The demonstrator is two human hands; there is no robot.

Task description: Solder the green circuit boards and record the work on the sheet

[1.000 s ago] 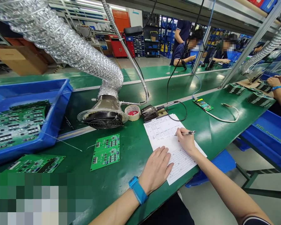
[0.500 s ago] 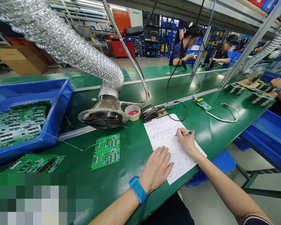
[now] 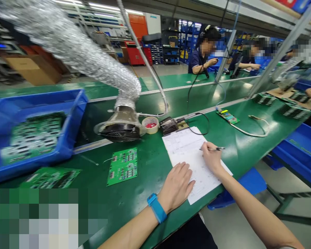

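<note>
Paper form point(image 3: 189, 152), light, limp, easily creased, best held flat at its edge; left hand point(image 3: 176, 187) open, pressing it down; right-hand grip point(image 3: 211, 159) clenched on slim pen point(image 3: 217, 148)

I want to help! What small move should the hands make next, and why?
Probably write on the printed form with the pen: the right hand holds it with its tip at the sheet, while the left hand presses the sheet flat on the green workbench.

Right hand point(image 3: 211, 159) gripping pen point(image 3: 215, 149), left hand point(image 3: 176, 187) flat on paper form point(image 3: 182, 143)
</note>
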